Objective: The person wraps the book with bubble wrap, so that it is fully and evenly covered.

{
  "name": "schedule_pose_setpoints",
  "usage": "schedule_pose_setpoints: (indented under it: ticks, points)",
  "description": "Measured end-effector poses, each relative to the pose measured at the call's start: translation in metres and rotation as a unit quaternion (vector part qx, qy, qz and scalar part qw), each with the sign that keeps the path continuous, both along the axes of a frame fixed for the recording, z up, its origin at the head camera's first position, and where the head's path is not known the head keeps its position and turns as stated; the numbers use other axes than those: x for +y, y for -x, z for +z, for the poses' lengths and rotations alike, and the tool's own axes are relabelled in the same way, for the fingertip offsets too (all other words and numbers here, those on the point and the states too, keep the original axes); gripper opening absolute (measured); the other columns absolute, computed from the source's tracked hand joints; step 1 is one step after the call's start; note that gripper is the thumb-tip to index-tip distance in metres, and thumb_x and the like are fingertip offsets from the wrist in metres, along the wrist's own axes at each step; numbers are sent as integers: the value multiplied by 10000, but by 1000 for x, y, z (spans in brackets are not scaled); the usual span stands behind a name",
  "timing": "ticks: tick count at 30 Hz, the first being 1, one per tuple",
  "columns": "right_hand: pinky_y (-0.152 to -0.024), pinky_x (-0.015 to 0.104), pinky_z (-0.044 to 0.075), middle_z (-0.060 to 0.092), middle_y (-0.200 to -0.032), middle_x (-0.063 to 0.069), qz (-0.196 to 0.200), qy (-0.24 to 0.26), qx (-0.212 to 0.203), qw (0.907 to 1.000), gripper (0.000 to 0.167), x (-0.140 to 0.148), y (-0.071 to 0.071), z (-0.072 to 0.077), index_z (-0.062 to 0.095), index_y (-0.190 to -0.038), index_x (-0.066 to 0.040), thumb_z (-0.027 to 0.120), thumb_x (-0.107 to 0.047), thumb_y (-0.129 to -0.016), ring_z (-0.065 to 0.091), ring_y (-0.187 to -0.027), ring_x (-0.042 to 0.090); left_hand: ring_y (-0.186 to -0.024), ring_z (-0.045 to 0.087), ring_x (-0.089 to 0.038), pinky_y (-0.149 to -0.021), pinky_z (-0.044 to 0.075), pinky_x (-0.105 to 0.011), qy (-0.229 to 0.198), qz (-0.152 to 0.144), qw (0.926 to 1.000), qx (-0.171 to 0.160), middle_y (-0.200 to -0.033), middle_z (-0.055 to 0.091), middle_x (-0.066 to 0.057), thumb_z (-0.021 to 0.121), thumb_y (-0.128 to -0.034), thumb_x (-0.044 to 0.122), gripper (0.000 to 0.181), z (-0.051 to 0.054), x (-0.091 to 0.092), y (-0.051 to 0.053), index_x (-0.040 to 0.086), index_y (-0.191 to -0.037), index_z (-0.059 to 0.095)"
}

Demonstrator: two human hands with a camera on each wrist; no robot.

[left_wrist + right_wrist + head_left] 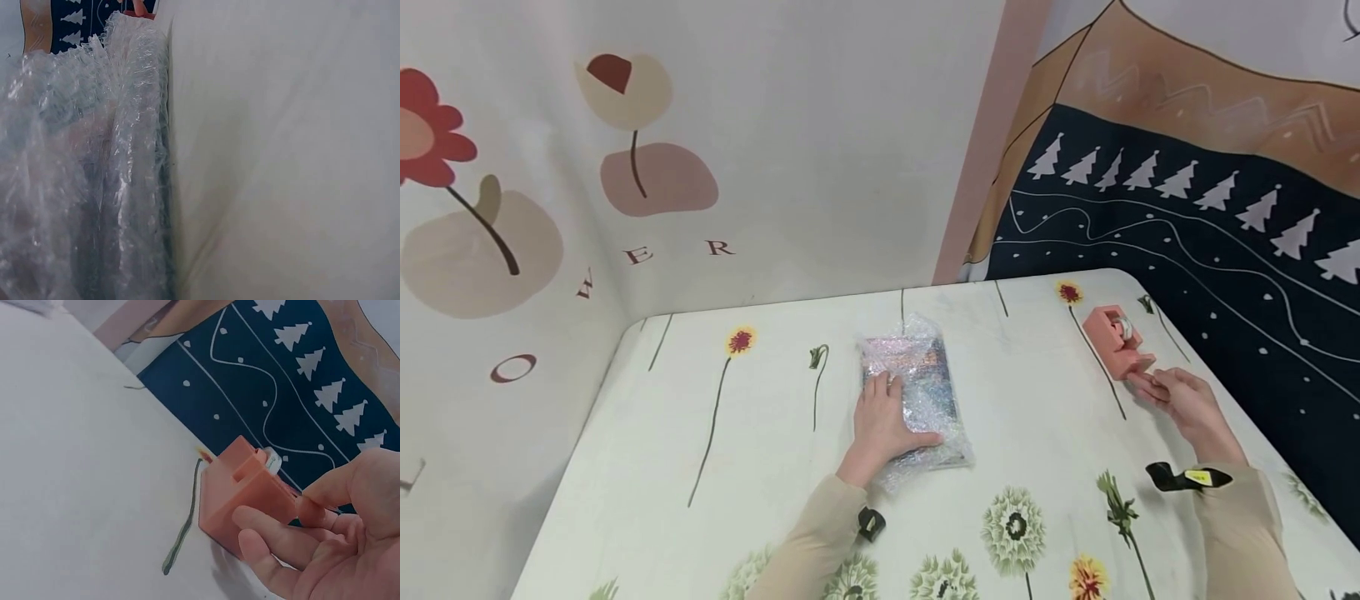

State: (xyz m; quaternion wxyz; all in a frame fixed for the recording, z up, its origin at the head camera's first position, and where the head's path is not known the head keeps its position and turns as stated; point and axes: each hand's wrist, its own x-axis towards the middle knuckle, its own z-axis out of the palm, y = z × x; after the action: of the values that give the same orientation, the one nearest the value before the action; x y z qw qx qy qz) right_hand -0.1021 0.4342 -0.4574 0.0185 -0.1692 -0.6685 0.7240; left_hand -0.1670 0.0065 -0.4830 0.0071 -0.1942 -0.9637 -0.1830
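A flat rectangular item wrapped in bubble wrap [928, 387] lies near the middle of the table. Its colourful surface shows through the clear plastic, though its kind is unclear. My left hand [882, 421] rests on top with fingers and thumb spread. The wrap [134, 162] fills the left of the left wrist view, where that hand is hidden. At the right edge stands a pink tape dispenser [1108, 337] with a roll of tape [273, 460]. At its front end, my right hand [331, 531] pinches the tape's end between thumb and index finger; the other fingers lie near the dispenser's side.
The table wears a white cloth [760, 467] printed with flowers. Patterned curtains hang behind it, one pale [820, 150] and one dark with white trees [1150, 225] along the right edge, close to the dispenser.
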Motion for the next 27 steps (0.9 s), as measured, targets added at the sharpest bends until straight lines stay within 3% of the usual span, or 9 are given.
schedule_pose_setpoints:
  ticks: [8, 15, 21, 27]
  points:
    - [-730, 198, 536, 705, -849, -36, -12, 594, 29, 9982, 170, 4, -1, -13, 437, -1052, -10, 438, -171, -996, 673, -824, 51, -1287, 333, -360, -1040, 341, -455, -3, 8, 10000, -62, -1392, 367, -227, 763, -531, 692, 1155, 2, 1, -1, -25, -1366, 413]
    - [-712, 201, 540, 716, -865, -24, -172, 796, 78, 9966, 161, 3, -4, -11, 686, -917, -180, 533, -212, -958, 677, -830, 67, -1290, 330, -359, -1040, 342, -453, 44, 15, 9999, -89, -1398, 363, -225, 758, -534, 699, 1164, 2, 1, 0, -24, -1374, 404]
    - [-720, 184, 533, 712, -860, -32, -234, 866, 328, 9954, 229, -1, -2, -2, 705, -883, -128, 496, -150, -972, 672, -830, 47, -1288, 333, -363, -1034, 348, -456, 27, -1, 10000, -61, -1394, 367, -229, 754, -535, 701, 1165, 1, 0, -1, -26, -1375, 403]
    - [-713, 178, 533, 702, -848, -39, -262, 877, 325, 9953, 244, -4, -3, -1, 675, -870, -115, 461, -140, -985, 670, -811, 43, -1277, 345, -358, -1028, 356, -448, 58, -19, 10000, -12, -1384, 376, -226, 752, -536, 702, 1157, 1, 0, -1, -23, -1370, 411]
